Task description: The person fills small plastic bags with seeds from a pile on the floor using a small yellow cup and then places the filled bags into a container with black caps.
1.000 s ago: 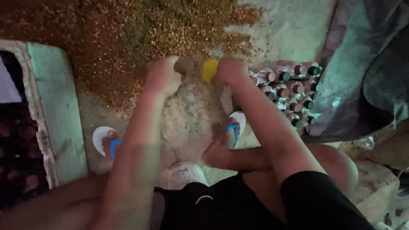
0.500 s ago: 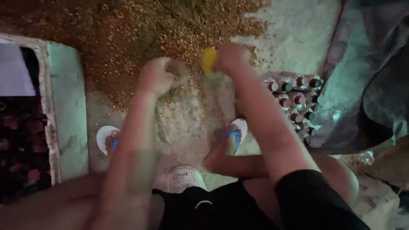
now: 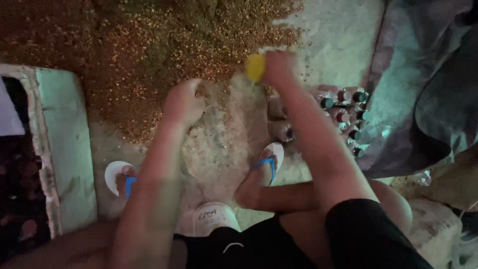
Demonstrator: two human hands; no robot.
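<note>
Compared with half a second back, both hands sit a bit further out over the grain pile (image 3: 149,55), and the right hand (image 3: 279,67) has shifted over to the pile's right edge. That hand's fingers are closed around a small yellow round thing (image 3: 255,67), which pokes out on the side toward the pile, just off the loose brown grains. Left hand (image 3: 183,102) is curled into a loose fist, pressed down right at the pile's near edge where the grains meet a pale cleared patch of floor (image 3: 219,149); can't tell if there's anything inside the fist, it's too blurry. Nearer the person than the pile, two feet in white sandals with blue straps (image 3: 269,162) flank that patch. Right of the pile there's a bunch of small dark-capped bottles (image 3: 348,109) packed together, partly behind the right forearm. Left of the pile is a pale green box wall (image 3: 62,149).
</note>
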